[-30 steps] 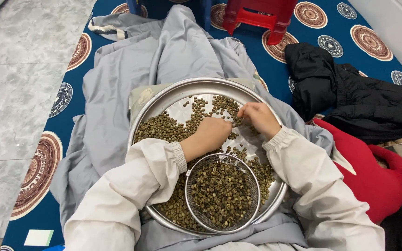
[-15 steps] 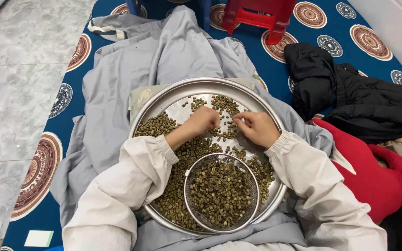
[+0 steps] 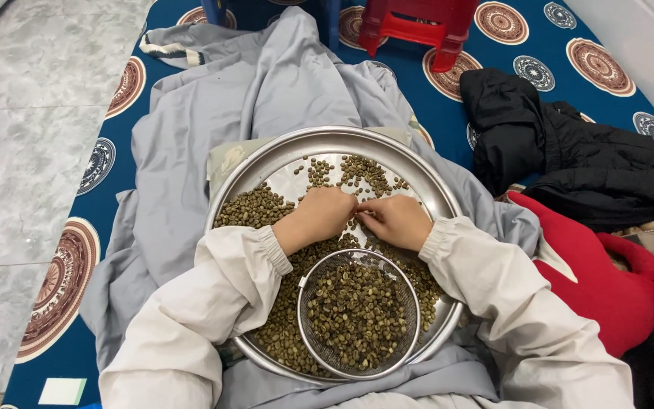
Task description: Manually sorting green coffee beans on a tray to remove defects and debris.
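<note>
Together, left hand [image 3: 319, 216] and right hand [image 3: 397, 221] rest fingertip to fingertip on green beans [image 3: 255, 208] mid-tray [image 3: 281, 151]; their grip cannot be told. At 6 o'clock sits 1 mesh sieve [image 3: 359, 310], bean-filled.

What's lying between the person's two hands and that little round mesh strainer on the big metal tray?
In the head view, a band of greenish beans spread on the round metal tray lies between the left hand, the right hand and the mesh strainer.
</note>
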